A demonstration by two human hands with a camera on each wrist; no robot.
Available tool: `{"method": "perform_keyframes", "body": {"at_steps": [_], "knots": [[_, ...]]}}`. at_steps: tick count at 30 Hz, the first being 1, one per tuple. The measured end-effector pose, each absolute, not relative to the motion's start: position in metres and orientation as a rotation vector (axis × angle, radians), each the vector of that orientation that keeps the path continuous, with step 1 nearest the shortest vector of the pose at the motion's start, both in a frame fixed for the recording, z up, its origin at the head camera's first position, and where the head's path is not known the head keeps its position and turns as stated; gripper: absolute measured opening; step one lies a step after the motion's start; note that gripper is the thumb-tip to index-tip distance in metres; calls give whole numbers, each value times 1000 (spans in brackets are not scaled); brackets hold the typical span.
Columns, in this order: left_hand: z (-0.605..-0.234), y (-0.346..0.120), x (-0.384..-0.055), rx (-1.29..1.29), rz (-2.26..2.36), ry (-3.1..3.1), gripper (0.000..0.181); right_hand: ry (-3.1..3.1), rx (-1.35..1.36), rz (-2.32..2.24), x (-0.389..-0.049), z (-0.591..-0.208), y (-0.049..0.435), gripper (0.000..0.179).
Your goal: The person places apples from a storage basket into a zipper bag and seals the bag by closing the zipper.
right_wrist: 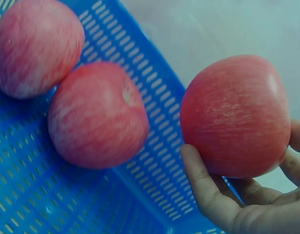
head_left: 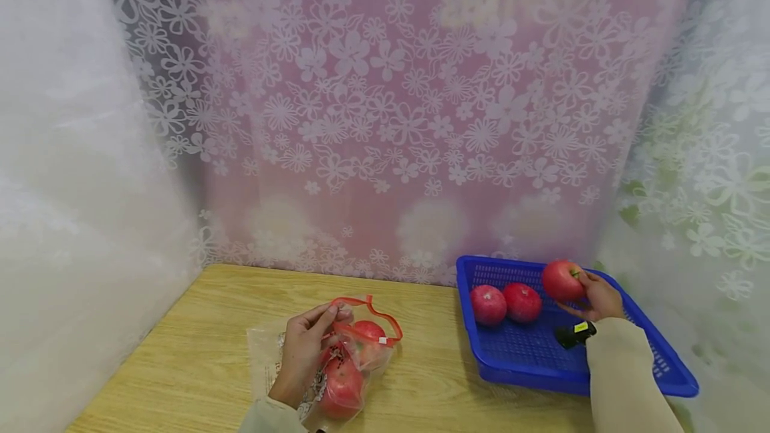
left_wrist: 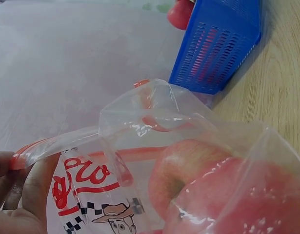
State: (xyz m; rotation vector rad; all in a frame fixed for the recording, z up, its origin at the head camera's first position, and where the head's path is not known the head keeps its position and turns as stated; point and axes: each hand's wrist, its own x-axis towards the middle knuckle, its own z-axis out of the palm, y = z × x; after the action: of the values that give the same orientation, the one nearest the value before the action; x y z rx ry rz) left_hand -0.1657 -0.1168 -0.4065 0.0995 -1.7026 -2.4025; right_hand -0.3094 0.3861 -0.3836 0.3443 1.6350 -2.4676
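Note:
My right hand [head_left: 601, 297] grips a red apple [head_left: 563, 280] and holds it over the right part of a blue plastic basket [head_left: 535, 376]. Two more apples [right_wrist: 98, 114] lie side by side in the basket, to the left of the held one. At the left, my left hand [head_left: 304, 346] pinches the rim of a clear zip bag [left_wrist: 154, 105] with a red seal strip and printed cartoon figures. The bag's mouth gapes on its right side. Inside the bag sit two red apples [head_left: 343, 386], one behind the other.
A wood-grain table [head_left: 427, 353] carries the bag and the basket. Behind it hangs a pink flowered curtain [head_left: 409, 119], with pale sheets at the left and right sides. The basket's raised rim [head_left: 466, 313] faces the bag.

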Motion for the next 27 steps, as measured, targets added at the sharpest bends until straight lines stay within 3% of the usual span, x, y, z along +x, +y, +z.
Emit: {"method": "perform_keyframes", "body": {"at_steps": [5,8,18,27], "knots": [[-406,-117,-165,108,-2395,-1725,33,1610,371,-2516,-303,-374,372,64],[-407,-117,-165,105,-2399,-1727,33,1644,279,-2521,-300,-368,364,73],[-406,-116,-164,95,-2393,-1746,33,1754,89,-2502,-291,-344,334,72],[-405,-115,-165,130,-2399,-1744,33,1719,-82,-2483,-280,-336,306,29]]}}
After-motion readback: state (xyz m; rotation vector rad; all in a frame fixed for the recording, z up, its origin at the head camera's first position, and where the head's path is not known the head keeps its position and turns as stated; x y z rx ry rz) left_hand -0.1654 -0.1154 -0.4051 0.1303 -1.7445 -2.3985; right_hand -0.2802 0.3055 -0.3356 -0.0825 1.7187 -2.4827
